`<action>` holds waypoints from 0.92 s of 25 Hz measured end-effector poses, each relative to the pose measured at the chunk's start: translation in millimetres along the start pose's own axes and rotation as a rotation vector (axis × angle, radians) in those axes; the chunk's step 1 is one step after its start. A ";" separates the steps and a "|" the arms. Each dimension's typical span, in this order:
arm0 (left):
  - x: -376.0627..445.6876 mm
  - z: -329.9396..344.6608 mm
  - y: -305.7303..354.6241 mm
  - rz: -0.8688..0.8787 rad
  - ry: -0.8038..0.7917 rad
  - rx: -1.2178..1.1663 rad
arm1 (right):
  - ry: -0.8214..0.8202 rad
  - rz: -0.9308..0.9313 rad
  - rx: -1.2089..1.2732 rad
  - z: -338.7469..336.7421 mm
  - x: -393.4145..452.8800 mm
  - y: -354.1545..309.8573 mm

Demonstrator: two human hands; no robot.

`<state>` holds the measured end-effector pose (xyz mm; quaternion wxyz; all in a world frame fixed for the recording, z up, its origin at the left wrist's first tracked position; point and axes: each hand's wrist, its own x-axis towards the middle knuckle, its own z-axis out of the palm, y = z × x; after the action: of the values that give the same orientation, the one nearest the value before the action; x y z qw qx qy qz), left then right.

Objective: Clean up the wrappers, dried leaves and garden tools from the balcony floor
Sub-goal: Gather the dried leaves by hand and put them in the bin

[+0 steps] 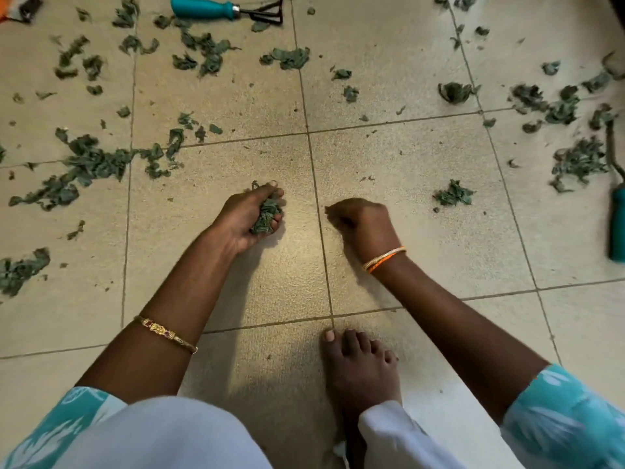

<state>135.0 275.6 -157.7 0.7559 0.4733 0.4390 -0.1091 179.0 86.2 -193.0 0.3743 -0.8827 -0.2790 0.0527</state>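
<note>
Left hand (pixel 252 214) clutches a crumbly wad of dried leaves (pixel 267 216); squeezing could scatter crumbs; right hand (pixel 360 221) curled, seemingly empty

Beige tiled floor (pixel 389 79) with dark grout lines, a bare foot (pixel 358 363) on it, white trousers (pixel 162 434) at the bottom edge.

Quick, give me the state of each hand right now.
Left hand: closed in a grip on a clump of dried leaves.
Right hand: fingers curled near the floor; whether it holds anything cannot be told.
</note>
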 end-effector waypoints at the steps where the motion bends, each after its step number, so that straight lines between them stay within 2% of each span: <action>1: 0.8 8.3 -2.7 -0.007 -0.017 0.056 | 0.035 0.178 0.132 -16.5 -0.9 1.2; 3: -1.0 31.1 -8.5 -0.018 -0.089 0.188 | 0.038 0.400 0.382 -48.2 -6.2 1.6; 5: -5.3 57.7 -14.0 -0.027 -0.199 0.304 | -0.006 0.477 0.582 -71.3 -15.3 0.6; 7: -10.4 81.8 -18.6 -0.047 -0.357 0.402 | 0.028 0.528 0.581 -80.6 -25.4 1.6; 10: -12.8 110.8 -28.7 -0.088 -0.546 0.482 | 0.166 0.609 0.417 -80.9 -35.2 9.4; 15: -4.0 135.4 -35.3 -0.144 -0.481 0.356 | 0.246 0.608 0.282 -102.6 -41.8 46.7; 16: -2.0 137.6 -34.8 -0.147 -0.456 0.317 | 0.239 0.598 0.184 -108.8 -41.2 56.4; 20: 2.6 146.8 -39.2 -0.104 -0.356 0.242 | -0.070 0.556 -0.189 -121.9 -27.0 86.9; 22: 2.7 150.3 -40.8 -0.062 -0.341 0.250 | -0.163 0.422 -0.303 -106.6 -24.5 93.8; 23: 2.6 151.7 -40.7 -0.050 -0.346 0.246 | -0.148 0.331 -0.331 -95.1 -27.7 95.0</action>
<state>197.9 131.7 -159.7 0.7534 0.5254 0.2977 -0.2601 227.5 -42.1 -193.8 0.1895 -0.9594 -0.1622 0.1315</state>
